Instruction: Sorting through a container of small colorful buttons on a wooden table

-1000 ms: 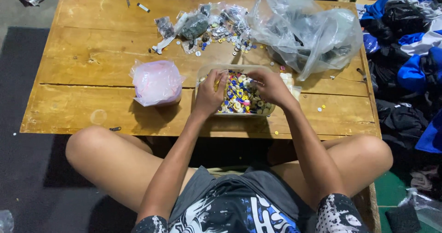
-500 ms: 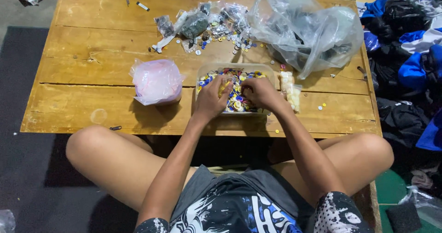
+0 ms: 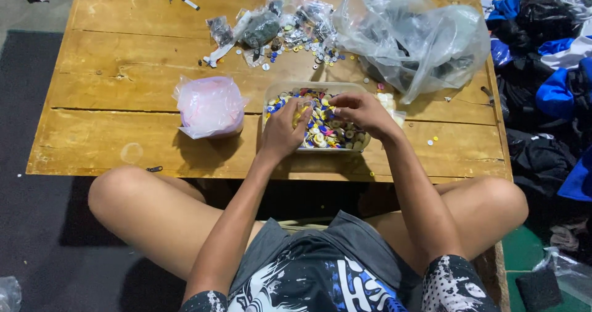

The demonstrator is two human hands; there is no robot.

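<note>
Pinched between the thumb and forefinger of the left hand [image 3: 285,127] was what looked like a single pale button, lifted just above the heap, though the piece was too small to be certain of. Going from the left of the wooden table [image 3: 105,133], a knotted pink plastic bag [image 3: 209,105] sat near the front edge, just beside the clear plastic tray [image 3: 308,87], close enough to reach without leaning. That tray lay directly before the person, near the table's front edge, filled with mixed coloured buttons [image 3: 324,130], likely so both hands could work in it at once. Behind it, small clear packets and loose buttons [image 3: 290,31] were scattered toward the far edge. Over the tray's right half the right hand [image 3: 364,111] curled downward, fingertips touching the heap; whether it gripped anything I could not tell. Further right a large crumpled clear bag [image 3: 413,34] slumped open on the table, and beyond the table's edge dark and blue clothes [image 3: 549,84] were piled.
</note>
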